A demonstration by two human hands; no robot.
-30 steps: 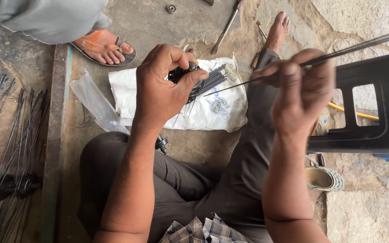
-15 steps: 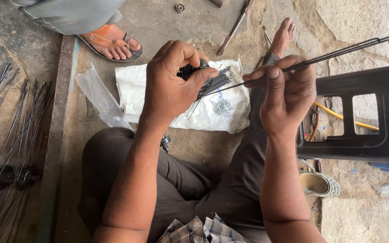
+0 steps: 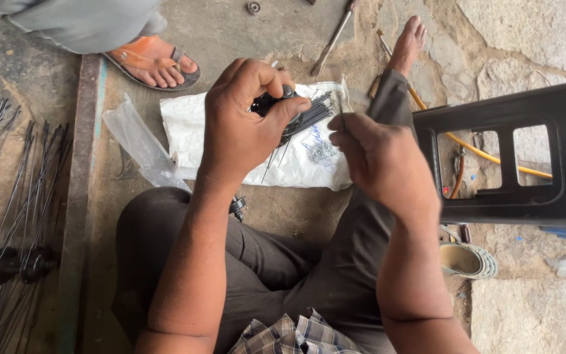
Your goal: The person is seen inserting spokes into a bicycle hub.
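The left hand (image 3: 247, 118) is closed around a small black hub (image 3: 271, 101), most of which its fingers hide; only a dark edge shows by the thumb, directly above the white sack (image 3: 230, 141) spread on the floor. Thin metal spokes (image 3: 306, 118) fan out from the hub toward the right hand, over the sack. The right hand (image 3: 378, 160), just right of the sack, has its fingers curled and pinched together; whether it grips a spoke is hard to make out, as anything between the fingertips is too thin to see. On the sack lies a small heap of silvery nipples (image 3: 322, 152), partly covered by the right hand. A crumpled clear plastic bag (image 3: 139, 141) lies touching the sack's left edge; what it holds cannot be told. Farther left of the sack, more spokes on hubs (image 3: 14, 196) lie on the dark floor, cut off by the frame edge. Right of the sack stands a black plastic stool (image 3: 525, 157), also cut off. Above the sack, another person's foot in an orange sandal (image 3: 155, 60) rests on the floor.
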